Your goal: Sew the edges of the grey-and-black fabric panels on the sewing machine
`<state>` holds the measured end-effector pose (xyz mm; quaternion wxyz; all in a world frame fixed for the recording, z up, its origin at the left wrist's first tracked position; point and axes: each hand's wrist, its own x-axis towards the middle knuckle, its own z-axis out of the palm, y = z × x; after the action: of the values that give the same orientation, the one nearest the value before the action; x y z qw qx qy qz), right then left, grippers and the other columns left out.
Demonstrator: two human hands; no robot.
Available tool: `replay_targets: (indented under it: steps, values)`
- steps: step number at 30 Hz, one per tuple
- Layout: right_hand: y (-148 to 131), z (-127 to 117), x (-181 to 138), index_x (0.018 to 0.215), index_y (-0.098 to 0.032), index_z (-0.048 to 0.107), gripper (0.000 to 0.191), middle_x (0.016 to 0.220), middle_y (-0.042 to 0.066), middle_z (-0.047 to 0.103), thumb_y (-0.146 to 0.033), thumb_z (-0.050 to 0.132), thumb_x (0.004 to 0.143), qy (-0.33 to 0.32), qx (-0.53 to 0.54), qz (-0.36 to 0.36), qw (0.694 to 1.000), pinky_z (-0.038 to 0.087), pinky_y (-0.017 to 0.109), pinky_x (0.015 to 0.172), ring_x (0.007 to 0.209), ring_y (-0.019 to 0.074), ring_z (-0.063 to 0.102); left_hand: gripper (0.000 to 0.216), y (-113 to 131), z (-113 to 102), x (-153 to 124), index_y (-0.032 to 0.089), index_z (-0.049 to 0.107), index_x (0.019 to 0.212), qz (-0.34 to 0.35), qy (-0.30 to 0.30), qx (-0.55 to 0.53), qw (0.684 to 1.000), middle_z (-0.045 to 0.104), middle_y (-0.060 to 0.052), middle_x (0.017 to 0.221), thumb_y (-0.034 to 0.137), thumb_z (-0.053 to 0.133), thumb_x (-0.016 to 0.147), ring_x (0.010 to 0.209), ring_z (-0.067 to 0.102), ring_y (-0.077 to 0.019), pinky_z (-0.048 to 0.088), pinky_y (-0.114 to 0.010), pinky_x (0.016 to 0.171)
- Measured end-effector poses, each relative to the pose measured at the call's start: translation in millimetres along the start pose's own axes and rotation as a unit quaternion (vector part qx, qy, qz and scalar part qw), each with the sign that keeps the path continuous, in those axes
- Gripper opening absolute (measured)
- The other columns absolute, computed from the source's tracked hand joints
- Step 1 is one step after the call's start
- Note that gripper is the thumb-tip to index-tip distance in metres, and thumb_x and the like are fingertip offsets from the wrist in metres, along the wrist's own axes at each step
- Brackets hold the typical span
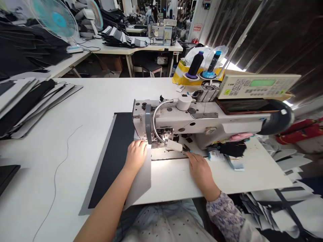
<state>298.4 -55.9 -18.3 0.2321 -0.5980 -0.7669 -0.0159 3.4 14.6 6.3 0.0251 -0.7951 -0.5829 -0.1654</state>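
Note:
My left hand is closed, its fingers curled on a grey panel beside the needle area of a sewing machine. A black panel with a grey border lies along its left side and runs under the machine head. My right hand rests at the front edge of the machine bed. Its fingers are close together at a small dark tool with a blue spot, which looks like thread snips. The fingertips partly cover the tool. The machine's lamp lights the spot near my left fingertips.
Stacked grey and black pieces lie at left, near a loose thread. Thread cones and a control panel stand behind the machine. Labels and black scraps lie right. Fans stand further back.

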Motion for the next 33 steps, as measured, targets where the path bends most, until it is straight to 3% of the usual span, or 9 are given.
replay_targets:
  steps: [6,10,14,17,19,22,24,26,33]
  values:
    - [6,-12,-10,0.114,-0.017,0.062,0.035,0.101,0.011,0.066,-0.01,0.041,0.087,-0.015,0.025,0.007,1.0,0.05,0.044,0.089,0.096,0.0248,0.06,0.028,-5,3,5,0.019,0.067,0.096,0.005,0.004,0.009,1.0,0.066,-0.011,0.098,0.025,0.039,0.093,0.094,0.058,-0.0268,0.044,-0.04,0.086]
    - [-1,-26,-2,0.101,-0.021,0.062,0.024,0.093,0.008,0.065,-0.013,0.046,0.084,0.081,0.135,0.059,0.986,0.051,0.04,0.085,0.091,0.0221,0.061,0.03,-4,0,5,0.018,0.067,0.099,0.013,-0.009,-0.004,1.0,0.067,-0.012,0.104,0.025,0.039,0.092,0.098,0.06,-0.0278,0.045,-0.042,0.089]
    - [-8,-39,29,0.103,-0.023,0.053,0.019,0.091,0.004,0.062,-0.03,0.057,0.085,0.259,0.37,0.224,0.863,0.053,0.033,0.074,0.081,0.0163,0.062,0.036,-1,-4,-9,0.021,0.063,0.116,0.029,-0.013,-0.037,0.999,0.063,-0.01,0.122,0.03,0.038,0.093,0.111,0.058,-0.0287,0.044,-0.044,0.096]
    - [-12,-35,52,0.096,-0.022,0.051,0.024,0.089,0.002,0.062,-0.039,0.062,0.083,0.295,0.506,0.28,0.76,0.053,0.032,0.075,0.082,0.0151,0.063,0.039,-1,-3,-18,0.021,0.06,0.123,0.031,-0.007,-0.046,0.998,0.06,-0.01,0.129,0.031,0.038,0.093,0.121,0.052,-0.029,0.041,-0.045,0.102]
    - [-13,-25,53,0.092,-0.022,0.051,0.024,0.089,0.003,0.063,-0.043,0.06,0.084,0.287,0.527,0.298,0.742,0.053,0.035,0.079,0.083,0.016,0.064,0.038,-1,-2,-20,0.02,0.059,0.124,0.031,-0.009,-0.04,0.999,0.059,-0.01,0.131,0.03,0.038,0.093,0.124,0.05,-0.0286,0.04,-0.045,0.104]
    - [-13,-7,39,0.093,-0.02,0.057,0.024,0.09,0.007,0.066,-0.043,0.055,0.087,0.201,0.431,0.28,0.834,0.053,0.041,0.082,0.085,0.0198,0.064,0.036,-1,-3,-18,0.018,0.06,0.121,0.032,-0.018,-0.032,0.999,0.059,-0.01,0.13,0.027,0.039,0.093,0.124,0.05,-0.0277,0.039,-0.043,0.104]
    - [-10,3,32,0.098,-0.018,0.061,0.024,0.104,0.013,0.066,-0.038,0.053,0.087,0.126,0.299,0.208,0.923,0.049,0.047,0.091,0.1,0.0251,0.061,0.033,0,-4,-15,0.018,0.061,0.118,0.029,-0.017,-0.033,0.999,0.061,-0.01,0.127,0.026,0.039,0.093,0.122,0.051,-0.0271,0.04,-0.042,0.103]
    - [-3,10,33,0.109,-0.015,0.061,0.028,0.12,0.017,0.061,-0.029,0.046,0.089,0.083,0.179,0.136,0.971,0.042,0.05,0.1,0.116,0.0284,0.054,0.031,0,-6,-12,0.019,0.061,0.115,0.022,-0.013,-0.037,0.999,0.062,-0.01,0.123,0.024,0.041,0.092,0.121,0.052,-0.0268,0.04,-0.042,0.101]
    - [19,17,59,0.101,-0.014,0.065,0.026,0.102,0.015,0.068,-0.015,0.042,0.089,0.001,0.048,0.074,0.996,0.047,0.044,0.093,0.101,0.028,0.061,0.026,-5,-2,-2,0.019,0.062,0.108,0.015,-0.012,-0.043,0.999,0.064,-0.011,0.117,0.021,0.043,0.09,0.115,0.055,-0.0265,0.041,-0.041,0.098]
